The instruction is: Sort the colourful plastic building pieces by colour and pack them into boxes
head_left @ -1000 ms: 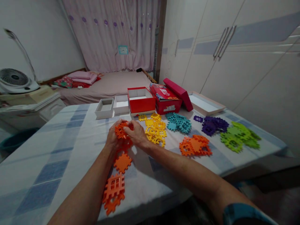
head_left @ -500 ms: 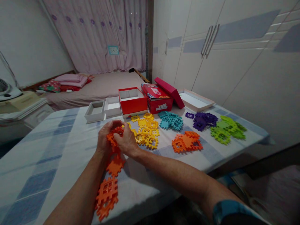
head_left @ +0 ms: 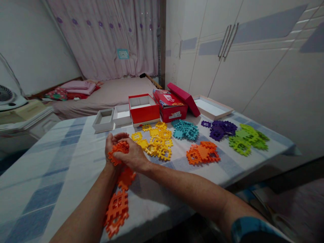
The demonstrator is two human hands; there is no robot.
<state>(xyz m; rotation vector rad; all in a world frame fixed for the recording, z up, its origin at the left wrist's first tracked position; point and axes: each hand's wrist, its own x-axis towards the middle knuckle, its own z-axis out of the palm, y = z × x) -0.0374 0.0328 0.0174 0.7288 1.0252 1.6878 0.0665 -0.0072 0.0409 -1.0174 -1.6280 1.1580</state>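
Orange interlocking plastic building pieces (head_left: 118, 152) are between my two hands, held a little above the table. My left hand (head_left: 110, 144) curls around them from the left and behind, its fingers partly hidden. From the right, my right hand (head_left: 135, 156) grips the same pieces, thumb across the near side. Under and nearer than my hands lie more orange pieces (head_left: 116, 205) with toothed edges, some with window cut-outs, in a line toward the table's front edge. A pile of yellow pieces (head_left: 158, 141) lies just beyond my right hand.
Teal pieces (head_left: 186, 130), orange pieces (head_left: 203, 152), purple pieces (head_left: 221, 130) and lime-green pieces (head_left: 248, 139) lie in separate piles on the right. Behind stand a white tray (head_left: 103, 126), a red open box (head_left: 144, 114), a closed red box (head_left: 174, 113) and a shallow lid (head_left: 215, 114).
My hands have come slightly down and nearer with the orange pieces, which now show more from the front. More yellow pieces show beyond my right hand.
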